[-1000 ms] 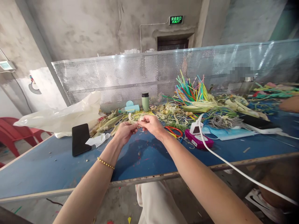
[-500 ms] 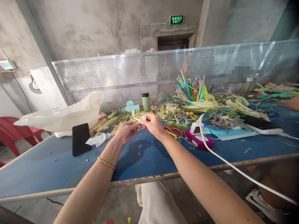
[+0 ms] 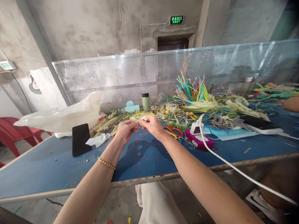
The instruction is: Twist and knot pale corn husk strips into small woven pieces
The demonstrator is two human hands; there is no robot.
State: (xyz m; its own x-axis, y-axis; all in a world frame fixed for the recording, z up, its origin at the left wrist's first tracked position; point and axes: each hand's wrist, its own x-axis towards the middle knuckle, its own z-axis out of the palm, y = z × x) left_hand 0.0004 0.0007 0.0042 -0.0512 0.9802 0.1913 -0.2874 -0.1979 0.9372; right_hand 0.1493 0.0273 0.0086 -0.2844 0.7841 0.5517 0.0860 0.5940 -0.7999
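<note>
Both my hands meet above the blue table [image 3: 58, 168], just in front of a heap of pale corn husks [image 3: 109, 122]. My left hand [image 3: 126, 130] pinches one end of a small pale husk strip [image 3: 141, 119]. My right hand [image 3: 152, 124] pinches the other end, fingers closed, thumb on top. A gold bead bracelet [image 3: 106, 163] sits on my left wrist. The strip is tiny and mostly hidden by my fingers.
A black phone [image 3: 80, 139] and crumpled white paper [image 3: 98, 139] lie left of my hands. Red scissors [image 3: 174, 131], a pink device [image 3: 198, 140] with a white cable [image 3: 233, 168], a green bottle [image 3: 145, 101], coloured strips [image 3: 190, 88], a plastic bag [image 3: 63, 116], a perforated metal screen [image 3: 163, 71] behind. Another person's arm [image 3: 289, 104] shows at right.
My hands have shifted only slightly; the husk strip that stuck up between my fingers half a second ago now lies lower, tucked between the fingertips.
</note>
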